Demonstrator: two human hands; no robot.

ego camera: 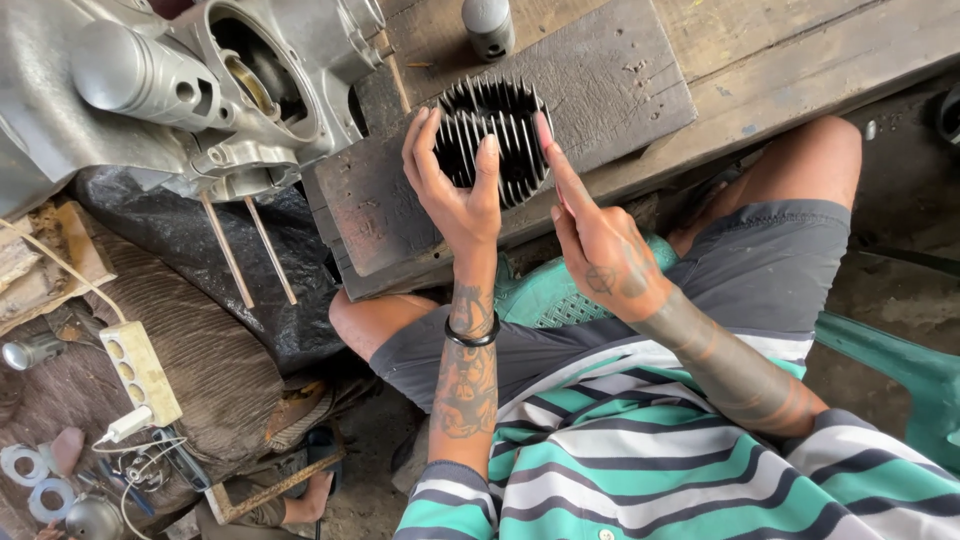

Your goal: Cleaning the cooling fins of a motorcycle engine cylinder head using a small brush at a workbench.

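In the upper middle of the frame, the left hand (455, 185) is cupping a black finned metal engine cylinder (492, 140), its fingers curling over the left side of the fins and its thumb pressing on the lower fins. The right hand (598, 240) is touching the cylinder's right edge with one extended finger, while its other fingers are staying loosely folded and gripping nothing. The cylinder is lying on a dark, worn wooden block (520, 130) that is sitting on the plank desk (780, 50), which is running across the top right of the frame.

At the upper left, a grey cast-metal engine crankcase (150, 90) is resting with two thin metal studs (250, 250) sticking down toward a black plastic sheet (190, 230). A small grey piston (488, 25) is standing at the top edge, just above the block. At the lower left, a cream power strip (140, 372) with a white plug in it is lying on brown ribbed fabric (215, 370). The person is sitting on a green plastic chair (900, 365) at the right.
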